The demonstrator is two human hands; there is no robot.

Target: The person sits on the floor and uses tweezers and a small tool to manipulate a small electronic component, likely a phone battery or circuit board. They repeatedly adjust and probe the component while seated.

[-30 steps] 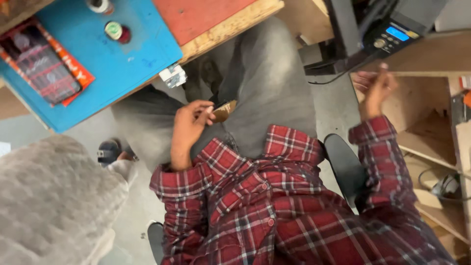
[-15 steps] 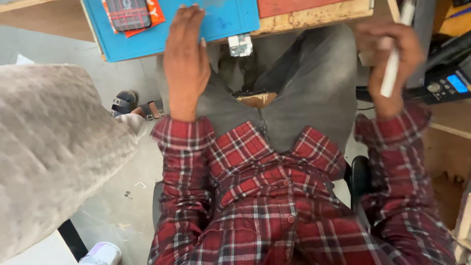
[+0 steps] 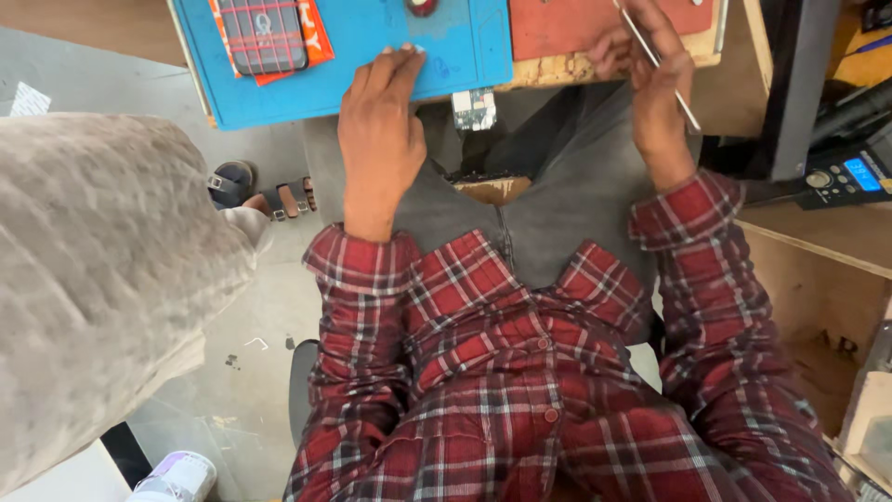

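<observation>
At the near edge of the blue mat (image 3: 372, 56), left hand (image 3: 381, 139) is resting flat, grip holding nothing, while right hand (image 3: 650, 84), just right of mat, is pinching a thin metal tool (image 3: 655, 63).

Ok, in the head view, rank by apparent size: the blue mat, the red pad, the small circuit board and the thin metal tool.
1. Blue rectangular work mat
2. Red rectangular pad, cut off by the frame edge
3. Thin metal tool in the right hand
4. Small circuit board, though these last two look close

The shirt (image 3: 520, 390) is red with dark and white checks. The mat (image 3: 372, 56) at the top is bright blue. The trousers (image 3: 557, 204) are grey. The tool (image 3: 655, 60) is silver.
</observation>
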